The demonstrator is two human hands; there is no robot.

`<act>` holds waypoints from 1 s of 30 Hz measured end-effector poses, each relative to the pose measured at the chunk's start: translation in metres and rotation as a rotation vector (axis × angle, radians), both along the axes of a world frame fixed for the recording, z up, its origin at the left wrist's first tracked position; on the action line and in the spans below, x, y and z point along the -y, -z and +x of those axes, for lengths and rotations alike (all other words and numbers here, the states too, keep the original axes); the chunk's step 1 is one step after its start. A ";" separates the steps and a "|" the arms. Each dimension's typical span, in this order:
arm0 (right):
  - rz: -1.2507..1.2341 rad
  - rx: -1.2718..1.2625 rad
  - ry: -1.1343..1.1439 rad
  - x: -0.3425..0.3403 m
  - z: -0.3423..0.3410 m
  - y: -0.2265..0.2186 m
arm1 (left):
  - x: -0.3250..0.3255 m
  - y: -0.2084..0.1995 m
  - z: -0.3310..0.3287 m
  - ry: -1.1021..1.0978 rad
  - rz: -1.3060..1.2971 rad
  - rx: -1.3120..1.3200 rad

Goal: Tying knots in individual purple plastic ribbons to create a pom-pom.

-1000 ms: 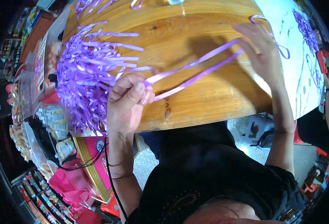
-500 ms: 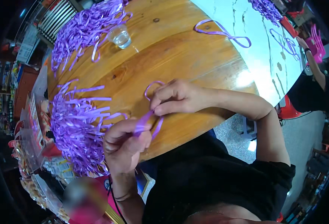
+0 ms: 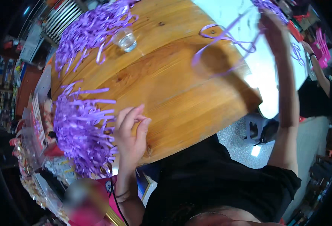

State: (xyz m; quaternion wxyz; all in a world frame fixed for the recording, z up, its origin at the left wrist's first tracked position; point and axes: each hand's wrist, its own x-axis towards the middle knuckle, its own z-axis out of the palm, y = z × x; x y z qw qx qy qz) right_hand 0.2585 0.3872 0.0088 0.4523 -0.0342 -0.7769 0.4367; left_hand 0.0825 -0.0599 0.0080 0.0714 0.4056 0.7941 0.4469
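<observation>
My right hand (image 3: pixel 273 28), blurred by motion, is raised over the far right side of the table. A loop of purple ribbon (image 3: pixel 198 56) hangs from it, its near end swinging above the wood. Beneath lies a second purple ribbon loop (image 3: pixel 245 47), across the wooden edge and the pale table. My left hand (image 3: pixel 132 130) is at the near left, fingers half bent and apart from the thumb, with nothing in it. Just left of it lies a heap of cut purple ribbon strips (image 3: pixel 85 128).
On the round wooden table (image 3: pixel 166 86), a clear glass (image 3: pixel 127 42) stands beside a far pile of purple ribbon loops (image 3: pixel 94 30). A white marbled table (image 3: pixel 220 9) adjoins it, with more purple ribbon (image 3: pixel 269 7). Another person's arm (image 3: pixel 318 67) reaches in at the right.
My right hand has swung far up and to the right with the ribbon loop. My left hand has let go of the ribbon and its fingers have parted.
</observation>
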 end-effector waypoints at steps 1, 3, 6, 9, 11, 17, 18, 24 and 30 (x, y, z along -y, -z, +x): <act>0.011 0.232 0.359 -0.037 0.029 -0.021 | 0.000 0.003 -0.003 0.051 -0.017 -0.052; 0.629 0.208 0.629 -0.056 0.047 -0.040 | 0.000 0.008 -0.001 0.033 0.063 -0.034; -0.131 -0.094 0.431 -0.100 0.041 -0.026 | 0.001 0.017 0.001 0.054 0.077 0.006; 0.180 0.227 0.372 -0.136 0.022 0.014 | 0.002 0.032 0.006 0.073 0.133 -0.010; -0.051 0.457 0.329 -0.095 -0.032 0.042 | 0.005 0.032 0.006 0.063 0.100 -0.085; 0.534 0.724 0.309 0.030 -0.126 0.047 | 0.025 0.039 0.007 0.072 0.082 -0.177; 0.655 0.632 0.340 0.040 -0.132 0.041 | 0.026 0.040 0.005 0.078 0.092 -0.195; 0.629 0.355 -0.213 0.180 -0.210 0.011 | 0.035 0.059 -0.001 0.049 0.055 -0.472; 0.644 0.110 -0.663 0.332 -0.287 0.004 | 0.031 0.071 -0.003 0.149 0.081 -0.651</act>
